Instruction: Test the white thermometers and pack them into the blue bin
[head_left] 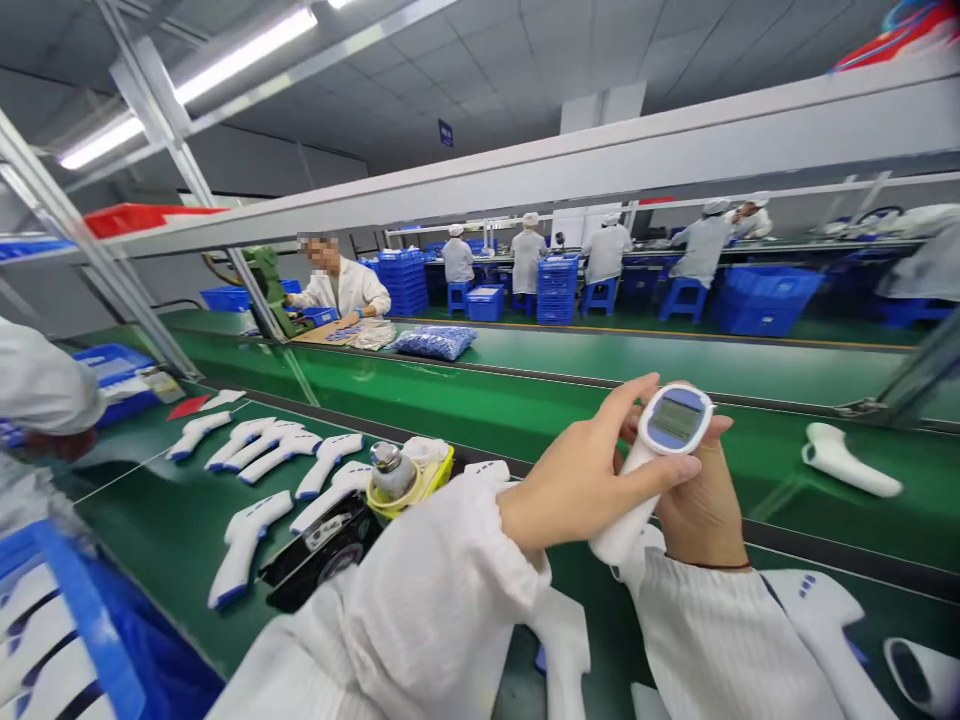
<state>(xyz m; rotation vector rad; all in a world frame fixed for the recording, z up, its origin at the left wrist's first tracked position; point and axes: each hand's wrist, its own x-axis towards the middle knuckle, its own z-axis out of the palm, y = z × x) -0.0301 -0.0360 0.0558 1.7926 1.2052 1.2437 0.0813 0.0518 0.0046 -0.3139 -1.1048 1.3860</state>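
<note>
I hold a white infrared thermometer (pixel 660 450) with a blue-rimmed screen upright in front of me. My left hand (pixel 581 480) wraps round its handle from the left, thumb and forefinger reaching toward the screen head. My right hand (pixel 701 505) grips the same handle from behind and the right. Both sleeves are white. Several more white thermometers (pixel 255 450) lie in rows on the green bench (pixel 187 520) to the left.
A yellow dish with a metal-topped bottle (pixel 397 470) and a black device (pixel 322 550) sit near my left arm. Another thermometer (pixel 847 460) lies on the conveyor at right. A blue bin (pixel 67 640) stands at lower left. People in white coats work at far benches.
</note>
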